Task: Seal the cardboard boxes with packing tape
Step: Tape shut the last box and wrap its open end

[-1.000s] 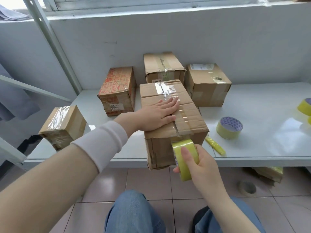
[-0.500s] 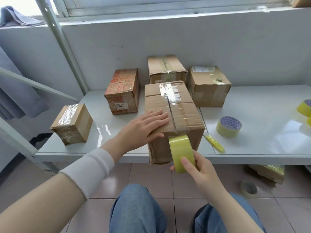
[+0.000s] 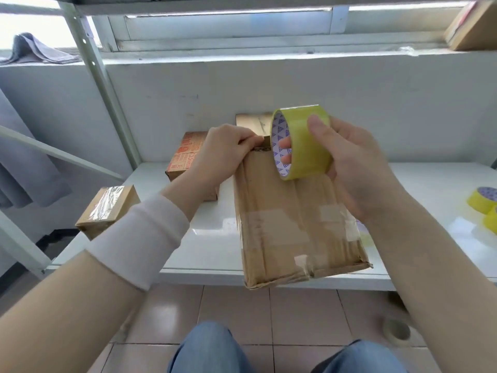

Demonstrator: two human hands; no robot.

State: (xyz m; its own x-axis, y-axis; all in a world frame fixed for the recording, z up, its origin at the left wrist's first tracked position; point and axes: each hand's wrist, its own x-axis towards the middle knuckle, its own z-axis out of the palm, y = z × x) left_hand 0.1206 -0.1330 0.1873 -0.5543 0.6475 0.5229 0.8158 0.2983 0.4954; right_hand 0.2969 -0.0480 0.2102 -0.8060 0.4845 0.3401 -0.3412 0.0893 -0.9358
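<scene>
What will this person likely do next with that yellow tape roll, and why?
Probably draw the yellow packing tape roll in the right hand down along the centre seam of the brown cardboard box. The left hand pinches at the box's far edge beside the roll, as if anchoring the tape's end, and that seam carries only scattered tape patches.

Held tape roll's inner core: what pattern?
White with purple triangles, inside the tape roll; head view.

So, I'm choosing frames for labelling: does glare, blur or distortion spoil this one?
Head view: the window is blown out, the shelf top carries soft glare at right, the wide lens slants the upright post, and the held tape roll and box look slightly soft but readable.
</scene>
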